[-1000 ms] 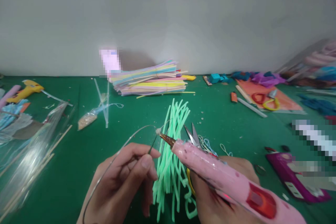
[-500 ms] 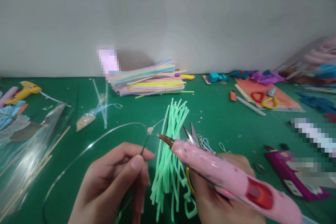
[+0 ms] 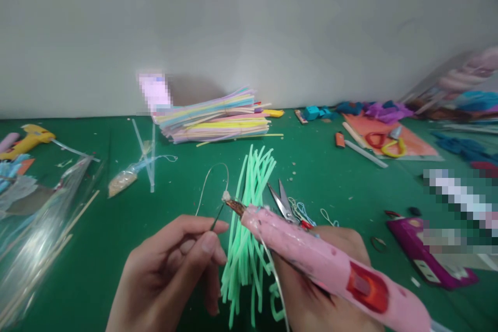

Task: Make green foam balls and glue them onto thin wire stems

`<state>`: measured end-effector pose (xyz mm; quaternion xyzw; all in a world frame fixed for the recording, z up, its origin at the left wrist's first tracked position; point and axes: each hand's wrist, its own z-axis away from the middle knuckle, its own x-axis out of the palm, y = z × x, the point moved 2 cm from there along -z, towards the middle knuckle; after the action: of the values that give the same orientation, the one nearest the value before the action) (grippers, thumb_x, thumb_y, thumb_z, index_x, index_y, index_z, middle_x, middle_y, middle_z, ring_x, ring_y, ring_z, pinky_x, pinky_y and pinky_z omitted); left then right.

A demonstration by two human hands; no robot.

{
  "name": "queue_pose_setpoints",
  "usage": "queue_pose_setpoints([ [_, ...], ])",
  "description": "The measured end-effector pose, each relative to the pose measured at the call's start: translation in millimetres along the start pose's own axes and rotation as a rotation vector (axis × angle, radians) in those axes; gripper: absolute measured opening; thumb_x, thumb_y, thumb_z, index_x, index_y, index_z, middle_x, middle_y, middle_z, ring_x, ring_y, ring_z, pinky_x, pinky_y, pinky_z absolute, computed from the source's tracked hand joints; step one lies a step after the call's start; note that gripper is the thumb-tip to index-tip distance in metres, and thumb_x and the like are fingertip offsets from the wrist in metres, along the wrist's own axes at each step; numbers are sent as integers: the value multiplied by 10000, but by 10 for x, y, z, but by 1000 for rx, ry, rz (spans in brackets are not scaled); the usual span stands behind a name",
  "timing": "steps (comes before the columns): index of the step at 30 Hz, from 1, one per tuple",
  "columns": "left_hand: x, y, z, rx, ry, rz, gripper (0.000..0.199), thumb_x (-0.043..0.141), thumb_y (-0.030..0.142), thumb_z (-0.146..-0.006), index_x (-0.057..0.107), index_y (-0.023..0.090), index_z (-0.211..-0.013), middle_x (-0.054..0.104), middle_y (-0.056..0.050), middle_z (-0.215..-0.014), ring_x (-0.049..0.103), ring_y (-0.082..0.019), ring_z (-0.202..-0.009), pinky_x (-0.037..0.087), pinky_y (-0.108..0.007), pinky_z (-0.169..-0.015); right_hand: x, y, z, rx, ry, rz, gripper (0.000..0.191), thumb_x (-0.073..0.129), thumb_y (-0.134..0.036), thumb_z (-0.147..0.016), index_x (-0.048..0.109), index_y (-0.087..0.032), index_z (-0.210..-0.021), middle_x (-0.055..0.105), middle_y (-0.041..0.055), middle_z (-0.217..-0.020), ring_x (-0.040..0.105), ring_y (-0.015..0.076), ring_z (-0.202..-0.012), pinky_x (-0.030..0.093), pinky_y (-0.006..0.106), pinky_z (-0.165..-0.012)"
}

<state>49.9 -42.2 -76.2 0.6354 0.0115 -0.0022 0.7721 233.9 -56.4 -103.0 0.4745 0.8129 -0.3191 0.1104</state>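
Note:
My left hand (image 3: 175, 264) pinches a thin dark green stem (image 3: 218, 216) between thumb and fingertips. At the stem's upper end sits a small whitish lump (image 3: 226, 196), with a thin wire (image 3: 210, 167) looping away from it. A pink hot glue gun (image 3: 307, 249) with a red trigger or switch is gripped in my right hand (image 3: 322, 285); its brown nozzle (image 3: 236, 207) touches or nearly touches the lump. Light green pipe cleaners (image 3: 249, 233) lie in a bunch behind and between both hands. Open scissors (image 3: 283, 202) rest partly hidden behind the glue gun.
Bundled pastel sticks (image 3: 213, 119) lie by the wall. A yellow glue gun (image 3: 29, 141) and clear plastic sleeves (image 3: 58, 238) are at left. On the right are an orange sheet (image 3: 412, 145) with red-and-yellow scissors (image 3: 392, 145), an orange lighter (image 3: 340, 139) and a purple power strip (image 3: 428, 254).
The glue gun nozzle has come left to the whitish lump. The thin wire has swung round, its wide arc at left now a smaller loop, with a strand hanging by the glue gun.

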Motion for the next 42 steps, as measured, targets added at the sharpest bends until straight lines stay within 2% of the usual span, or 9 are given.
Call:
queue_pose_setpoints([
  [4, -21, -14, -11, 13, 15, -11, 206, 627, 381, -911, 685, 202, -828, 664, 45, -579, 563, -61, -377, 495, -172, -469, -5, -42, -39, 20, 38, 2, 227, 818, -224, -777, 623, -179, -670, 619, 9, -681, 576, 145, -623, 450, 284, -550],
  [8, -76, -65, -61, 9, -89, -1, 216, 622, 384, -931, 695, 190, -870, 672, 27, -582, 594, -71, -389, 505, -153, -453, 15, -108, -106, 60, 108, -12, 299, 808, -279, -804, 613, -184, -598, 604, 1, -635, 562, 134, -600, 428, 271, -539],
  [11, -101, -97, -91, -100, -156, 155, 216, 645, 398, -923, 698, 194, -876, 651, 38, -589, 582, -56, -385, 499, -123, -417, 28, -130, -149, 69, 165, -5, 387, 819, -315, -795, 554, -181, -547, 567, -9, -610, 535, 113, -568, 414, 259, -529],
  [16, -65, -68, -81, -375, -310, 500, 236, 738, 420, -845, 705, 191, -887, 599, 57, -601, 513, -36, -329, 421, -92, -286, 8, -65, -136, 88, 138, 62, 330, 813, -340, -801, 579, -162, -651, 566, -11, -636, 549, 110, -556, 392, 258, -489],
  [24, -74, -87, -77, -420, -395, 576, 174, 702, 364, -891, 710, 190, -884, 624, 40, -622, 529, -22, -347, 438, -70, -321, -26, 14, -85, 2, 66, -49, 269, 827, -233, -777, 621, -176, -614, 596, -25, -619, 580, 113, -583, 453, 270, -573],
  [28, -78, -56, -59, -505, -393, 579, 196, 748, 373, -854, 711, 181, -842, 609, 46, -607, 509, 1, -344, 414, -40, -333, -4, -39, -112, 22, 100, -56, 295, 826, -178, -752, 599, -173, -562, 584, -26, -600, 565, 100, -573, 438, 258, -569],
  [32, -71, -71, -58, -468, -418, 602, 180, 700, 354, -895, 712, 178, -863, 610, 39, -610, 505, -1, -343, 416, -45, -333, 9, -80, -133, 42, 178, -23, 399, 811, -154, -754, 517, -174, -485, 556, -13, -600, 525, 96, -569, 395, 257, -540],
  [38, -58, -39, -62, -485, -411, 585, 179, 745, 352, -855, 709, 178, -832, 598, 39, -586, 496, -3, -342, 425, -50, -344, 10, -88, -149, -9, 144, -31, 340, 821, -191, -770, 573, -166, -538, 580, -13, -619, 545, 96, -581, 399, 258, -546],
  [42, -54, 33, -59, -535, -375, 558, 230, 778, 394, -815, 695, 180, -813, 591, 44, -581, 489, 5, -335, 392, -33, -332, 11, -94, -120, 38, 193, -62, 348, 799, -203, -805, 573, -172, -542, 560, -27, -577, 529, 92, -556, 414, 258, -545],
])
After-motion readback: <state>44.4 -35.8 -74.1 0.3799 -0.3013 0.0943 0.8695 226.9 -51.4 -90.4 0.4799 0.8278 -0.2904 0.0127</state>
